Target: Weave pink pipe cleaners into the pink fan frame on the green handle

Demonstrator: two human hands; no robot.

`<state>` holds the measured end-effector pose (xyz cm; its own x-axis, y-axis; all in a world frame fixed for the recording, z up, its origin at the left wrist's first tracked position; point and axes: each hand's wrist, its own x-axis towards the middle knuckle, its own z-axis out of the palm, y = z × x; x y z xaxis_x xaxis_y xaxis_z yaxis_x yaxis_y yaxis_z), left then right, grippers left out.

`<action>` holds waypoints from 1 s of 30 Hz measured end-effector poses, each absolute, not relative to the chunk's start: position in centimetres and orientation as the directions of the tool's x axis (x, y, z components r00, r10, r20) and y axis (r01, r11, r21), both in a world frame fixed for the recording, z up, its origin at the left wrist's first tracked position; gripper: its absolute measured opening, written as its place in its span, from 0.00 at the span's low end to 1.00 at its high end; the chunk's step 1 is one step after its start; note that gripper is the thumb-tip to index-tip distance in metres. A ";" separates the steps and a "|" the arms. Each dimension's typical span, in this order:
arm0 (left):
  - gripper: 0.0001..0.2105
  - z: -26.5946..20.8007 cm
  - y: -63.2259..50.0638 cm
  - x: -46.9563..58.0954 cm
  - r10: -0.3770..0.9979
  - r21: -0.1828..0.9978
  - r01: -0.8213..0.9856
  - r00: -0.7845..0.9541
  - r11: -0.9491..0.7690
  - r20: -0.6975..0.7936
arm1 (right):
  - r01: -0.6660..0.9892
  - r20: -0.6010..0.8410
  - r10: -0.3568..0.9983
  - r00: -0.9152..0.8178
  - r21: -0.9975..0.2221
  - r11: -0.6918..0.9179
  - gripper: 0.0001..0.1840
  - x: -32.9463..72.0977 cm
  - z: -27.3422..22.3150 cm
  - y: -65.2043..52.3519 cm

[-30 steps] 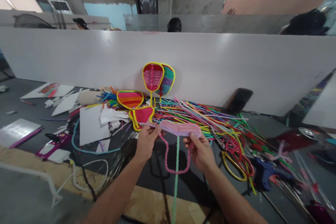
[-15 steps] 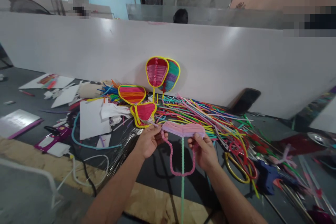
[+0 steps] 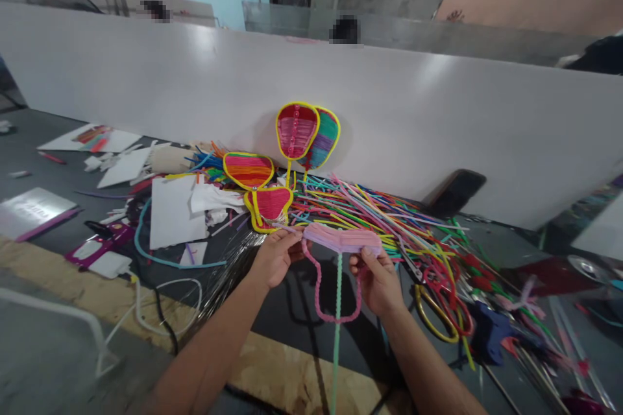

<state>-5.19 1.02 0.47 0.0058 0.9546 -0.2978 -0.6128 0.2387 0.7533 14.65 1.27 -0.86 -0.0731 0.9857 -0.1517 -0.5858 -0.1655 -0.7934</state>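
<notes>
Stem (image 3: 335,356) in mint green drops nearest us, crossing a twisted pink loop (image 3: 318,295) below the pink panel (image 3: 357,241), held above the dark table (image 3: 270,311). Left hand (image 3: 278,259) pinches one end, right hand (image 3: 382,279) the other! Beyond, pipe cleaners (image 3: 350,200) sprawl; two yellow-rimmed fans (image 3: 298,133) lean against the white partition (image 3: 146,78).

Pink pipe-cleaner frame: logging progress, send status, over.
Left hand pinching near left end, right hand gripping right end. Pink pipe-cleaner frame held up, filled across top, open below. Blue glue gun lies off right.
</notes>
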 end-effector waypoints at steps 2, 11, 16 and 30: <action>0.10 0.4 1.0 -5.2 0.955 0.749 -0.623 -0.009 0.226 -0.296 | -0.591 -0.152 0.986 -0.076 -0.789 -0.167 0.11 14.6 -0.8 1.3; 0.04 0.8 0.9 -5.3 0.920 0.645 -0.703 0.036 0.300 -0.389 | -0.580 -0.162 0.979 -0.127 -0.788 -0.206 0.11 14.7 -1.0 1.1; 0.01 0.6 0.8 -5.2 0.891 0.522 -0.771 0.126 0.365 -0.437 | -0.569 -0.154 0.978 -0.143 -0.796 -0.208 0.11 14.6 -1.0 1.0; 0.05 -0.3 1.2 -4.7 0.942 0.623 -0.753 -0.015 0.211 -0.336 | -0.528 -0.064 0.997 -0.050 -0.845 -0.081 0.10 14.2 -1.3 0.8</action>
<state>-4.70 1.21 -0.32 -0.0149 0.9417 -0.3362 -0.7531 0.2105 0.6232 14.16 0.80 -1.25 -0.0502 0.9967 -0.0641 -0.5284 -0.0810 -0.8451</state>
